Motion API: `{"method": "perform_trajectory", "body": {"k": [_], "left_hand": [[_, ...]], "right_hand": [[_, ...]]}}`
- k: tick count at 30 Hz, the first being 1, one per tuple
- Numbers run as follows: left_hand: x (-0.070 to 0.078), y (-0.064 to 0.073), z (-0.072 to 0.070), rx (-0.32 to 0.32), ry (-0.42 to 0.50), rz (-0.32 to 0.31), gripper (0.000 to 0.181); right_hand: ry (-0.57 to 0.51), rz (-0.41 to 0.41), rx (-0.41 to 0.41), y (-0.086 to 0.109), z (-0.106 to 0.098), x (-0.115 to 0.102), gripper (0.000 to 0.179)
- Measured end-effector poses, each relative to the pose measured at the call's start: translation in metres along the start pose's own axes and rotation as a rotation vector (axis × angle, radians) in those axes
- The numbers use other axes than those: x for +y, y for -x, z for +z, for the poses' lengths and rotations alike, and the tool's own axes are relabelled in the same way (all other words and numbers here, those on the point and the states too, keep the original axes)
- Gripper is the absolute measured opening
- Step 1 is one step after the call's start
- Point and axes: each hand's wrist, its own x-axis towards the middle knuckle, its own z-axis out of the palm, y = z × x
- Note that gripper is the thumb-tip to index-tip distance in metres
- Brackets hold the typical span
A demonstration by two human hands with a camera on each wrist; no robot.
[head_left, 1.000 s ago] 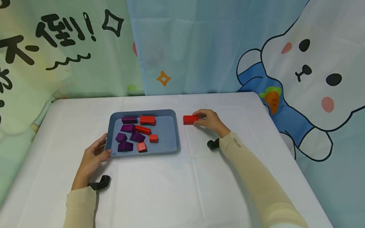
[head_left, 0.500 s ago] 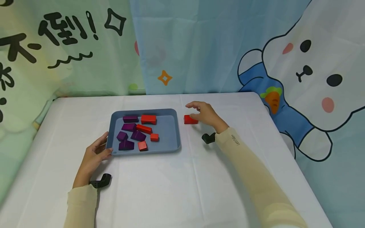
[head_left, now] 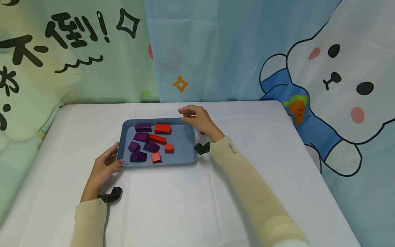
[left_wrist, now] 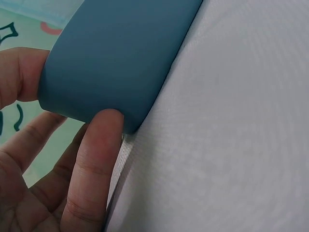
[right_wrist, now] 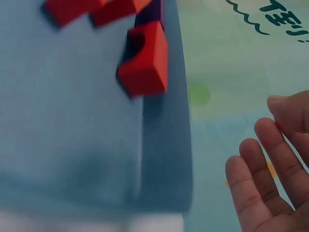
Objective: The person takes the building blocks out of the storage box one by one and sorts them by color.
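Note:
A blue-grey tray (head_left: pixel 182 151) bears several purple blocks (head_left: pixel 138 156) and several red blocks (head_left: pixel 158 139). My left hand (head_left: pixel 106 164) grips its near left corner; in the left wrist view, thumb and fingers (left_wrist: pixel 94 164) touch the tray's outer wall (left_wrist: pixel 111 63) on two sides. Above the tray's far right corner hovers my right hand (head_left: pixel 199 120), fingers loosely bent and nothing held. A red block with a curved notch (right_wrist: pixel 154 63) lies in the tray near its far edge. Beyond the right side of the tray, a red block (head_left: pixel 202 133) is mostly hidden behind the right hand.
A white cloth covers the table (head_left: pixel 166 206). Patterned curtains (head_left: pixel 216 51) hang close behind its far edge, and a rabbit-print curtain (head_left: pixel 333 103) hangs along the right. Each wrist carries a black camera mount (head_left: pixel 111 195).
My right hand has let go of the red block right of the tray and moved left, over the tray's far right corner. The left hand stays on the tray; the view has shifted slightly.

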Motion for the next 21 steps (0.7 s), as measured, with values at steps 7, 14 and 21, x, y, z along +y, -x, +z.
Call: {"method": "perform_trajectory", "body": {"k": [7,14,21], "left_hand": [[0.0,-0.001,0.0,0.004,0.003,0.01,0.074],[0.0,-0.001,0.0,0.01,0.0,0.002,0.075],[-0.001,-0.002,0.0,0.018,-0.006,-0.007,0.075]], "right_hand": [[-0.108,0.038,0.005,-0.009,0.031,0.002,0.035],[-0.144,0.084,-0.036,-0.013,0.051,0.006,0.04],[-0.056,0.144,-0.06,-0.017,0.06,0.014,0.045]]}}
